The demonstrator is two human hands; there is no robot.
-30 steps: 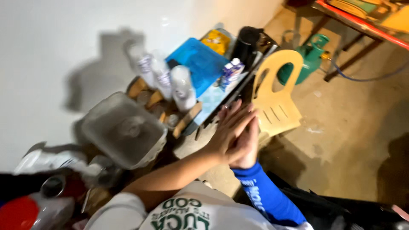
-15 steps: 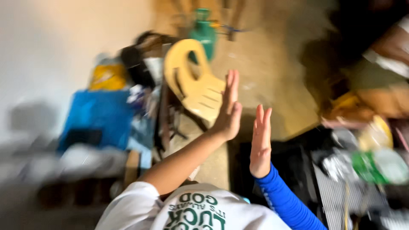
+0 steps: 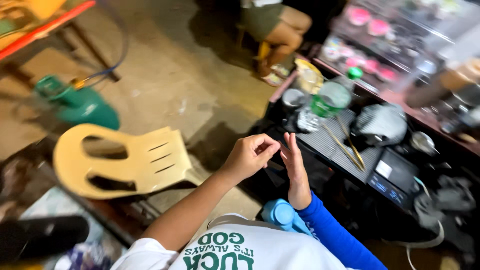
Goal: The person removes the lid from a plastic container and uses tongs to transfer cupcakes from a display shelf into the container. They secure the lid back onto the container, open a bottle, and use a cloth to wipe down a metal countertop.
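Note:
My left hand (image 3: 248, 158), on a bare arm, is held in front of my chest with its fingers curled into a pinch. Its fingertips touch the fingers of my right hand (image 3: 295, 172), which wears a blue sleeve (image 3: 334, 232) and stands upright with fingers apart. I see nothing clearly held in either hand. A small blue fan-like object (image 3: 281, 215) hangs at my chest just below the hands. Both hands hover above the near corner of a black grill rack (image 3: 325, 142).
A yellow plastic chair (image 3: 127, 160) lies to the left, a green gas cylinder (image 3: 82, 107) behind it. Thin skewers (image 3: 345, 146), a green-lidded jar (image 3: 330, 100) and a digital scale (image 3: 395, 179) are on the stall at right. Another person (image 3: 275, 25) sits beyond.
The view has swung right, from the wall and cluttered table to the stall. My palms, first pressed together then apart, are now touching at the fingertips with the left hand curled.

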